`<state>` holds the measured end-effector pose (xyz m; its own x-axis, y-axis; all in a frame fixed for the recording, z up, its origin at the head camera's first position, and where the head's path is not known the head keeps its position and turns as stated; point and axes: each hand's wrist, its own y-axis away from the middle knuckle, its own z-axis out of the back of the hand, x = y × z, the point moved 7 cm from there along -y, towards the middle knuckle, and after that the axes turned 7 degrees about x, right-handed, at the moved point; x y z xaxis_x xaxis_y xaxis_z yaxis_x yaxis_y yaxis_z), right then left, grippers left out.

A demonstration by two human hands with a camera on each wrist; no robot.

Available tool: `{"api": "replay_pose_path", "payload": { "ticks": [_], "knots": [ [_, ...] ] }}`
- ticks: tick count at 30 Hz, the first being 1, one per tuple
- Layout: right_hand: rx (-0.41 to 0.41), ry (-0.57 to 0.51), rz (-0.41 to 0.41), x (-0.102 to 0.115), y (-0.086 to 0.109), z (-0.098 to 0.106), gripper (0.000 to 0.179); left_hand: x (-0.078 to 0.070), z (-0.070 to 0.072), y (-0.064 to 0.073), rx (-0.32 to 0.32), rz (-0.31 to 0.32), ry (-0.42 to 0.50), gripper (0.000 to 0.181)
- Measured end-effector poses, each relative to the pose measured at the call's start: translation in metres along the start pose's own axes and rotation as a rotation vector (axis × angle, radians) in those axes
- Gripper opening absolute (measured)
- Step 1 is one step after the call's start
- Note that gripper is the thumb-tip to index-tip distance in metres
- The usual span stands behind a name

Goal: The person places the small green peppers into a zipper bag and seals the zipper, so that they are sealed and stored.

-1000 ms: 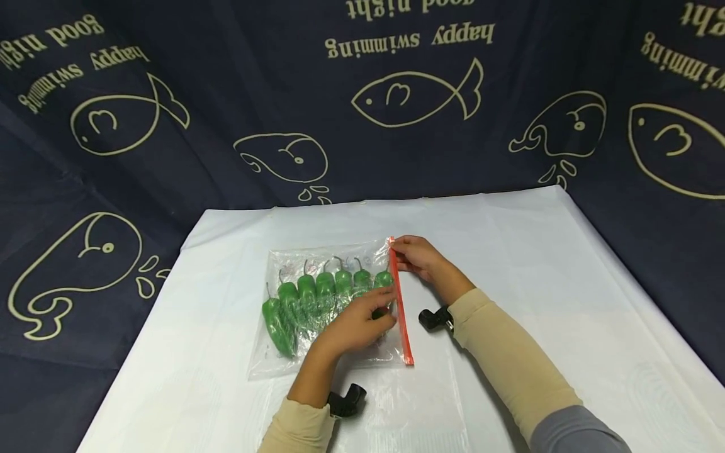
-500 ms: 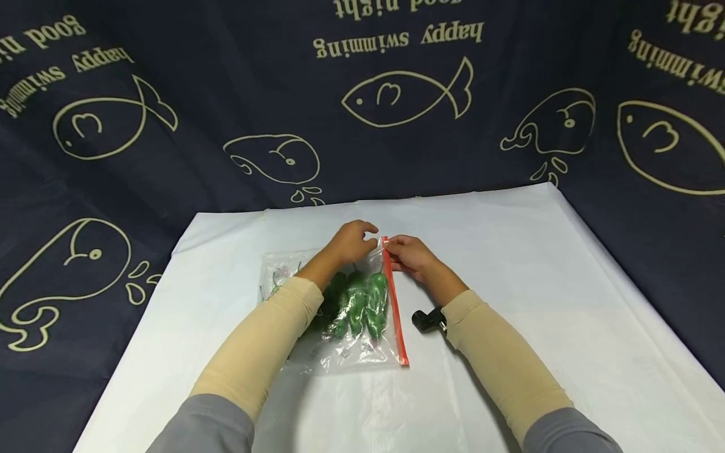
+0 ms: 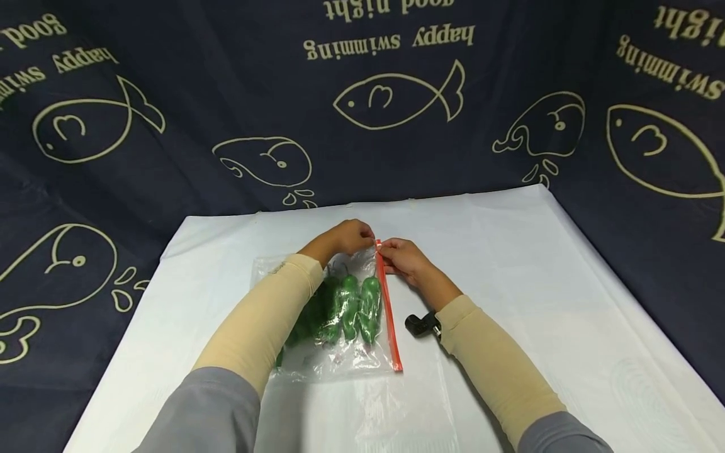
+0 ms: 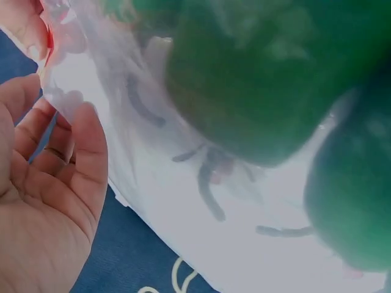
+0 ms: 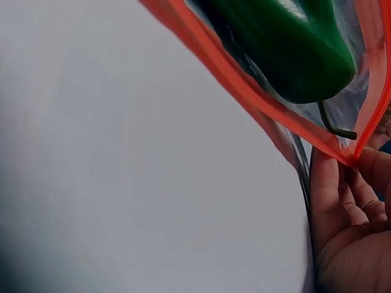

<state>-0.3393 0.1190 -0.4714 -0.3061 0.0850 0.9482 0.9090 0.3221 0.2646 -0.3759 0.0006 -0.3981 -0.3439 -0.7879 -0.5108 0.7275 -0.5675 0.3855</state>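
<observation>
A clear zip bag (image 3: 323,368) lies on the table, with a red zip strip (image 3: 389,321) along its right edge. Several green peppers (image 3: 370,308) with thin stems are inside; my left sleeve covers some of them in the head view. My left hand (image 3: 354,236) pinches the bag at its far right corner, thumb and fingers at the edge in the left wrist view. Right beside it, my right hand (image 3: 404,258) pinches the end of the red strip. In the right wrist view the two red strips stand apart, meeting at the fingers of this hand (image 5: 360,226).
A white cloth covers the table (image 3: 498,251). Behind it hangs a dark blue curtain (image 3: 255,75) printed with fish, whales and lettering. A black wrist camera (image 3: 421,324) sits at the right wrist.
My left hand has moved from over the peppers to the bag's far corner, and its fingers have since closed in on the edge. The right hand keeps its hold on the strip.
</observation>
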Motion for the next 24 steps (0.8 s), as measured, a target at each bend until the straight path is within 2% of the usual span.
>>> {"api": "replay_pose_path", "payload": {
  "ticks": [7, 13, 18, 24],
  "knots": [
    [-0.019, 0.0, -0.01, 0.0, 0.0, 0.0, 0.015, -0.005, -0.002, -0.005, -0.007, -0.002, -0.071, 0.021],
    [-0.021, 0.009, -0.014, 0.0, -0.002, 0.002, 0.014, -0.005, -0.004, -0.012, -0.029, -0.039, -0.133, 0.02],
    [-0.011, 0.01, -0.017, 0.001, -0.003, -0.002, 0.014, -0.001, -0.007, -0.013, -0.058, -0.052, -0.136, 0.017],
    [-0.036, 0.015, -0.036, -0.001, -0.003, 0.0, 0.013, 0.0, -0.011, -0.014, -0.045, -0.066, -0.131, 0.021]
  ]
}}
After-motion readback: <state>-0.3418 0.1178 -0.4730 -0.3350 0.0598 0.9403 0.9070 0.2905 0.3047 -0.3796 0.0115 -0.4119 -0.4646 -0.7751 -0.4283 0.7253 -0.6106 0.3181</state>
